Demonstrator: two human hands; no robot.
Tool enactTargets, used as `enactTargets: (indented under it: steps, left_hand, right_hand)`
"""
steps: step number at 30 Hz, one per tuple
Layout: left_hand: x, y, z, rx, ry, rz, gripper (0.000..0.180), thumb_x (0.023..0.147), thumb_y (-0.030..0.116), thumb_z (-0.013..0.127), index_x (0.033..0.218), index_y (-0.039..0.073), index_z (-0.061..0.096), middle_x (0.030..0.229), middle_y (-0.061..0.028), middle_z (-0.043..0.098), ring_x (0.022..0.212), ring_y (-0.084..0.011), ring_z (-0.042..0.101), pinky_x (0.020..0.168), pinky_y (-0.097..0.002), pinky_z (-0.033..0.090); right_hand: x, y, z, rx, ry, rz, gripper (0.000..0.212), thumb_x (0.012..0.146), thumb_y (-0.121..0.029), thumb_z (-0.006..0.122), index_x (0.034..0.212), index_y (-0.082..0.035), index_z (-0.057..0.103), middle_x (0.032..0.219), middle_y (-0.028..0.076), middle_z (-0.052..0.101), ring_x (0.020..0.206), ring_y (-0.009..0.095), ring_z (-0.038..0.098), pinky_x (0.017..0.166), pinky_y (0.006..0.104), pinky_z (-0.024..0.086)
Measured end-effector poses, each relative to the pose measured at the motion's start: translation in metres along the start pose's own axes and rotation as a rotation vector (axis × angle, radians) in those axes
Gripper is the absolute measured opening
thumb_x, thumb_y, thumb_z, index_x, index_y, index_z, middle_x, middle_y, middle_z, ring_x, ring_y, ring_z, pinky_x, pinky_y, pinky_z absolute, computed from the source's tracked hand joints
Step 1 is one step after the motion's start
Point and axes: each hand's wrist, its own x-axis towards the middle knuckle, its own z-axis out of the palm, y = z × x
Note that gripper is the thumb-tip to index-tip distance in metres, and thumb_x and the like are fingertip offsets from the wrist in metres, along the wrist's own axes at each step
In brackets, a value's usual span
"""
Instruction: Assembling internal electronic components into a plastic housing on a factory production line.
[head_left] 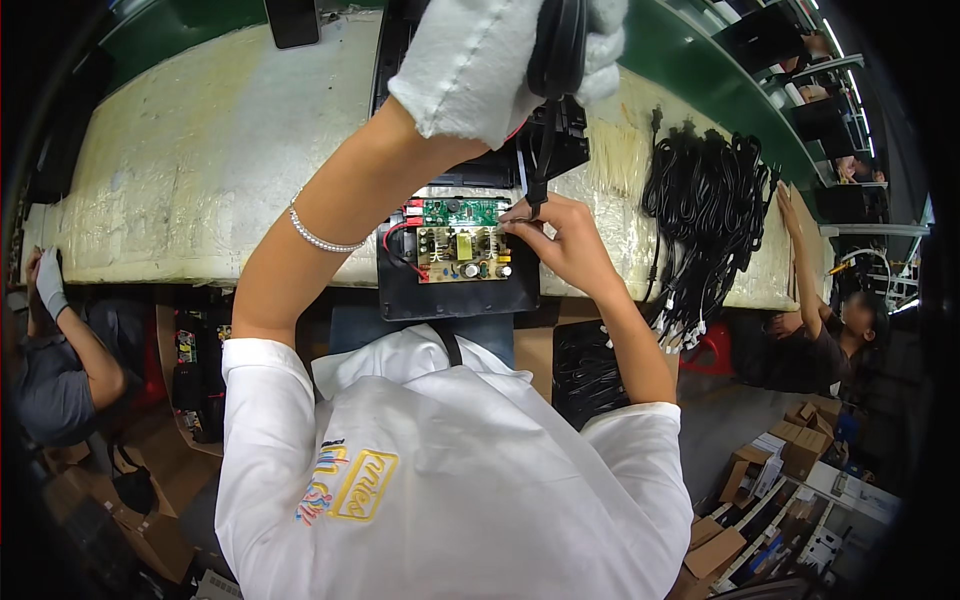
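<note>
My left hand [485, 70], in a white knitted glove, is raised over the bench with its fingers closed round a bundled black cord [557, 50]. A length of this cord hangs down to my bare right hand [565, 235]. Thumb and index finger of that hand are pinched at the right end of a green circuit board [465, 211]; what lies between the fingertips is too small to make out. Below the green board lies a tan power board [450, 262] with red wires. Both sit in an open black housing [460, 303] at the bench's near edge.
Many black power cords [700, 190] lie heaped on the right of the bench [200, 170], beside pale cable ties [618, 155]. A phone [292, 22] lies at the far edge. Co-workers sit left and right; cartons [805, 445] stand on the floor at right.
</note>
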Motion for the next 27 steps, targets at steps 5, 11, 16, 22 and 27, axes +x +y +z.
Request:
enactTargets:
  steps: [5, 11, 16, 22, 27]
  left_hand:
    - [0.001, -0.001, -0.006, 0.014, 0.016, -0.025, 0.056, 0.100, 0.053, 0.038, 0.078, 0.004, 0.053, 0.057, -0.0039, 0.046, 0.046, -0.0146, 0.046, 0.045, -0.0273, 0.041]
    - [0.003, 0.001, -0.016, 0.029, 0.054, -0.003, 0.055, 0.100, 0.053, 0.039, 0.080, 0.004, 0.053, 0.059, -0.0043, 0.047, 0.046, -0.0146, 0.046, 0.044, -0.0273, 0.041]
    - [0.006, 0.000, -0.025, 0.041, 0.083, 0.021, 0.054, 0.099, 0.053, 0.040, 0.083, 0.004, 0.054, 0.061, -0.0047, 0.049, 0.047, -0.0147, 0.047, 0.044, -0.0274, 0.041]
    - [0.004, -0.001, -0.014, -0.045, 0.101, 0.001, 0.048, 0.101, 0.048, 0.038, 0.117, 0.004, 0.049, 0.072, -0.0047, 0.051, 0.050, -0.0144, 0.048, 0.043, -0.0280, 0.042]
    - [0.048, -0.003, -0.035, -0.024, -0.395, 0.158, 0.042, 0.103, 0.042, 0.041, 0.111, 0.003, 0.053, 0.065, -0.0007, 0.043, 0.051, -0.0125, 0.045, 0.050, -0.0266, 0.044]
  right_hand:
    - [0.001, 0.008, 0.002, 0.009, -0.021, -0.008, 0.011, 0.083, 0.000, 0.066, 0.091, -0.001, 0.072, 0.087, 0.011, 0.071, 0.075, 0.018, 0.065, 0.067, 0.0296, 0.050]
    - [-0.005, 0.002, 0.005, 0.073, 0.022, 0.079, 0.012, 0.082, 0.001, 0.067, 0.093, 0.000, 0.071, 0.087, 0.012, 0.070, 0.075, 0.021, 0.066, 0.065, 0.0290, 0.050]
    - [-0.010, -0.003, 0.014, -0.017, 0.130, -0.064, 0.016, 0.077, 0.004, 0.070, 0.092, -0.001, 0.070, 0.086, 0.012, 0.065, 0.076, 0.025, 0.064, 0.065, 0.0324, 0.049]
    - [-0.014, 0.008, 0.020, -0.117, 0.199, -0.129, 0.017, 0.074, 0.003, 0.073, 0.090, -0.001, 0.069, 0.085, 0.011, 0.063, 0.080, 0.028, 0.057, 0.069, 0.0358, 0.046]
    - [-0.011, 0.009, 0.017, -0.009, 0.159, -0.183, 0.021, 0.079, -0.004, 0.072, 0.098, 0.000, 0.065, 0.085, 0.011, 0.059, 0.076, 0.025, 0.056, 0.065, 0.0317, 0.045]
